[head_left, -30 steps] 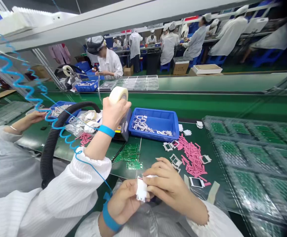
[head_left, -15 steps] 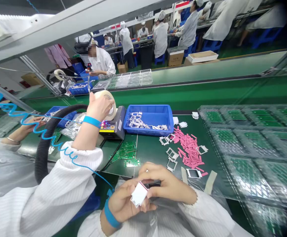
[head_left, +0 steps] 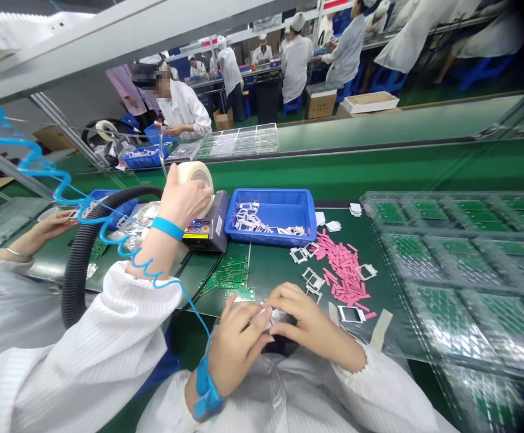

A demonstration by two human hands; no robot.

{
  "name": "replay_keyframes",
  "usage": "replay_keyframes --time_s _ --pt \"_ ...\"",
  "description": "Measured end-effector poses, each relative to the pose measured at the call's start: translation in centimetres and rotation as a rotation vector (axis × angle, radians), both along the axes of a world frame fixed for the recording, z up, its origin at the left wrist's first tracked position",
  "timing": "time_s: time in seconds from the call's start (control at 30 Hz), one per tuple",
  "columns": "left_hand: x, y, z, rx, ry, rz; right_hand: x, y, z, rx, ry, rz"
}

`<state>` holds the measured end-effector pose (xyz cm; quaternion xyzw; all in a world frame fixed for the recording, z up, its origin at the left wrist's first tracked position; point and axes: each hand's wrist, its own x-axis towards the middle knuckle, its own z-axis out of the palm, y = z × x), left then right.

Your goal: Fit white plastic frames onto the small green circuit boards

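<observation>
My left hand (head_left: 239, 340), with a blue strap round its wrist, is closed at the table's front edge on a small white panel piece (head_left: 269, 325). Its fingers cover most of the piece, which shows a trace of pink. From the other side, my right hand (head_left: 304, 325) curls its thumb and fingers around the same piece. Right of my hands, a pile of pink strips (head_left: 340, 267) lies beside several loose white frames (head_left: 313, 278). One frame with a dark screen (head_left: 351, 314) rests nearest my right forearm.
A blue bin (head_left: 271, 240) holds white frames. Green circuit boards (head_left: 232, 273) lie in front of it. Clear trays of boards (head_left: 451, 264) cover the right side. On the left, a co-worker's hand (head_left: 183, 195) touches a tape roll (head_left: 205, 174) on a machine; a black hose (head_left: 74, 282) curves nearby.
My left hand has turned over, from palm up to back up, and hides most of the white panel piece. Both hands have risen slightly toward the table. The co-worker's hand stays at the tape roll.
</observation>
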<state>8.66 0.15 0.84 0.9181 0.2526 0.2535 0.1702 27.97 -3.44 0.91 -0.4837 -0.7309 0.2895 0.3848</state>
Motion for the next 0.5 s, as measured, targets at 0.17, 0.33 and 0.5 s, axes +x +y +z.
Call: replay_keyframes --time_s 0.17,0.33,0.5 --pt "0.6 -0.2 -1.0 0.063 -0.051 0.019 -0.2 0.0 -0.7 -0.019 -0.010 -0.035" --pt "0.6 -0.3 -2.1 -0.122 -0.129 0.034 -0.5 0.1 -1.4 -0.046 -0.022 -0.065" --pt "0.8 -0.7 -3.3 -0.447 -0.258 0.067 -0.7 0.0 -0.1 0.026 0.003 -0.154"
